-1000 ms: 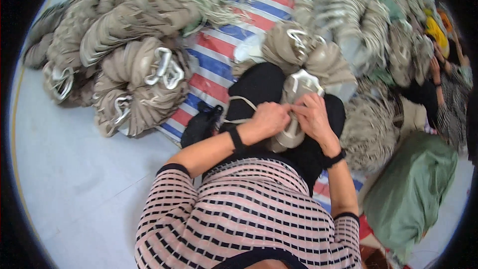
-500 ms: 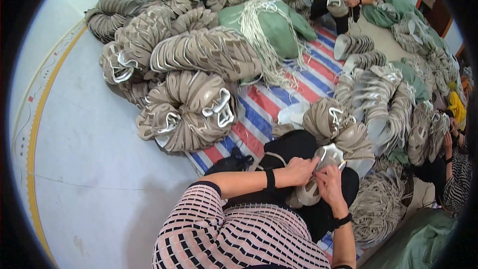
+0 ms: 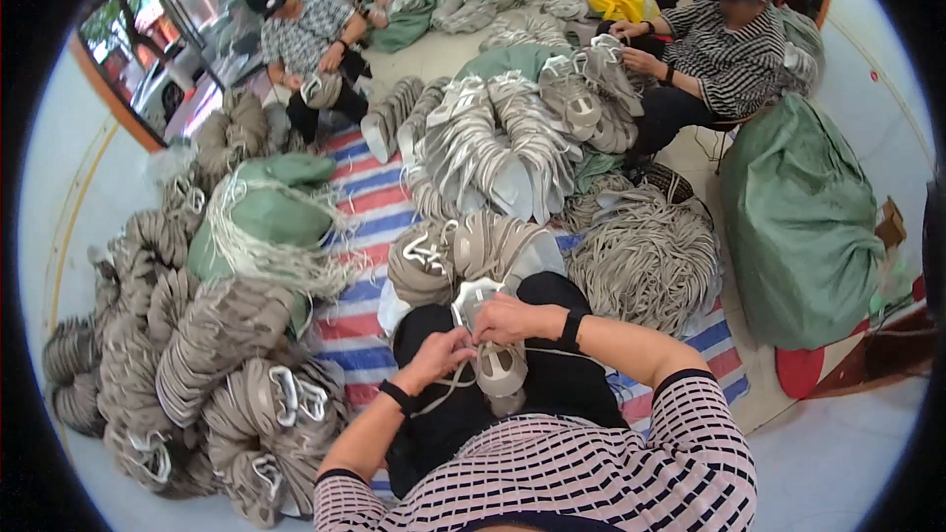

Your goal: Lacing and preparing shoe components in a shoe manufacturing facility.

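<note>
A grey-beige shoe upper [image 3: 501,370] with a white lining lies across my black-trousered lap. My left hand [image 3: 437,357] is closed in a pinch at its left edge, and a pale shoelace [image 3: 455,382] trails down from those fingers. Bent over the upper from the right, my right hand [image 3: 512,319] has its fingertips pressed to the eyelet edge, almost touching the left fingertips. What exactly lies between the right fingertips is hidden. Just beyond my knees rests a curved bundle of nested shoe uppers [image 3: 483,248].
Stacked uppers [image 3: 222,345] fill the left side, beside a green sack [image 3: 281,212] draped with pale laces. A heap of laces [image 3: 645,261] lies at my right on the striped sheet [image 3: 360,330]. A large green sack [image 3: 803,227] stands farther right. Several co-workers sit beyond.
My view has swung right and up, showing more co-workers and a doorway. Both hands stay at the shoe upper; the right now reaches over it and the left is at its left edge.
</note>
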`<state>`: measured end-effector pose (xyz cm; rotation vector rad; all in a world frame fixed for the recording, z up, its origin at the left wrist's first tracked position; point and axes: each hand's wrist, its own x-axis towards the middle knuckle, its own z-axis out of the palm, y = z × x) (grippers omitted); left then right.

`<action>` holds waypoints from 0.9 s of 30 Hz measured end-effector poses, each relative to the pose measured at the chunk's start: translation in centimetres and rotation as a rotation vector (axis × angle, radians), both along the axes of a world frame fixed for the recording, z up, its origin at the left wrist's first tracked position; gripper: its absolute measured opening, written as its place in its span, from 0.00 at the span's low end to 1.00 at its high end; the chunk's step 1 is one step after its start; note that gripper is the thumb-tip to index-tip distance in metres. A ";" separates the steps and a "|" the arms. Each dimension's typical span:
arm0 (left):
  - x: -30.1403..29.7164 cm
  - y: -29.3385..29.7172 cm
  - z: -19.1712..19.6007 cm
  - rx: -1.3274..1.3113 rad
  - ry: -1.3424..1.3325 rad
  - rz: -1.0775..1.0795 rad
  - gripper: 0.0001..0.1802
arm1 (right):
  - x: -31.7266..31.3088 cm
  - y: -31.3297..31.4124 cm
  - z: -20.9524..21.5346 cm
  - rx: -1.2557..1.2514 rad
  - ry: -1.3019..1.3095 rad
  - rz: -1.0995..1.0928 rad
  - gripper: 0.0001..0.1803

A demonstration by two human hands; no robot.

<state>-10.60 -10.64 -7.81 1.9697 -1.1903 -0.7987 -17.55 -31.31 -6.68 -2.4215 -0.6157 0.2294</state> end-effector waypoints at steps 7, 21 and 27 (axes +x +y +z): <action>-2.0 0.6 -0.6 -0.070 -0.116 0.027 0.11 | 0.2 1.3 -0.8 -0.041 0.177 -0.025 0.07; -1.0 -1.2 3.8 0.102 -0.081 -0.038 0.32 | 0.3 -14.0 6.6 0.178 -0.521 -0.731 0.03; -1.2 -0.3 1.6 0.022 -0.035 -0.034 0.16 | -0.1 -3.7 2.1 0.083 -0.351 -0.250 0.04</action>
